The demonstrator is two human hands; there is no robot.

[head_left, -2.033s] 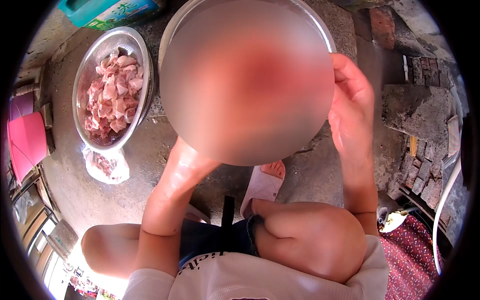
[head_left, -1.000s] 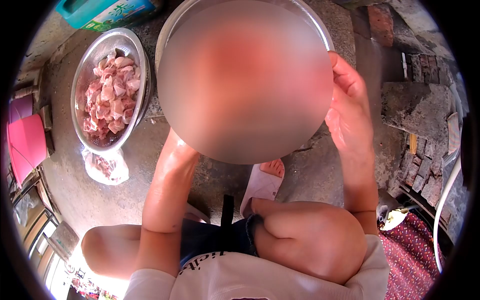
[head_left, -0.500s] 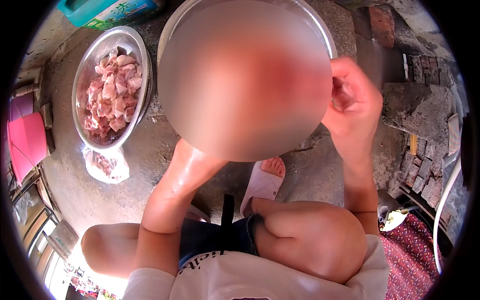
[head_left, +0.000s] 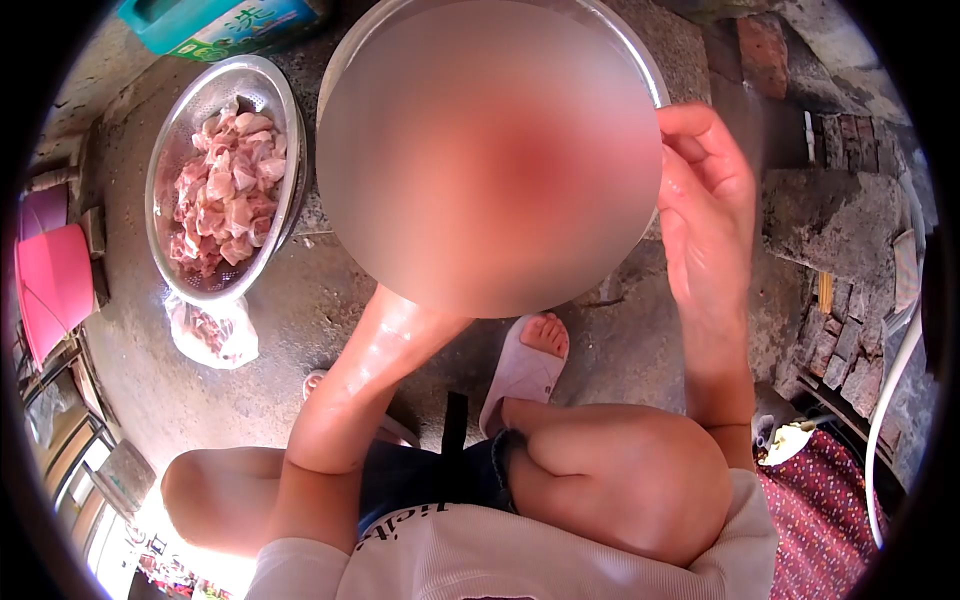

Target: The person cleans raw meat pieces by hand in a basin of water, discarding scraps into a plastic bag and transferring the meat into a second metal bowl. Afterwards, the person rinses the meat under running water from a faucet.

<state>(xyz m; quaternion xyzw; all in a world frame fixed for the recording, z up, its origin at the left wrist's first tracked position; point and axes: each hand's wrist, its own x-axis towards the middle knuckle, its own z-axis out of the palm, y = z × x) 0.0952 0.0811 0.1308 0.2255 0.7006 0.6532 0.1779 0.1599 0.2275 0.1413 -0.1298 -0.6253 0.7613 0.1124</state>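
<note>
A large metal basin (head_left: 640, 62) stands at the top centre, and a blurred round patch hides nearly all of its inside. My left forearm reaches up into that patch, so my left hand and whatever it touches are hidden. My right hand (head_left: 708, 195) is at the basin's right side, wet, with its fingers curled and their tips running into the blur; what they hold, if anything, cannot be made out. Left of the basin, cut pieces of raw meat (head_left: 228, 190) lie in an oval metal colander (head_left: 160, 150).
A clear plastic bag (head_left: 215, 335) with meat scraps lies below the colander. A green jug (head_left: 225, 25) stands at the top left, a pink bucket (head_left: 55, 285) at the far left. Bricks (head_left: 855, 370) and a white hose (head_left: 890, 400) are at the right.
My left forearm has swung further right over the last second. My right hand turned and dropped slightly, then came back up with its fingers less tightly curled. The colander has stayed in place.
</note>
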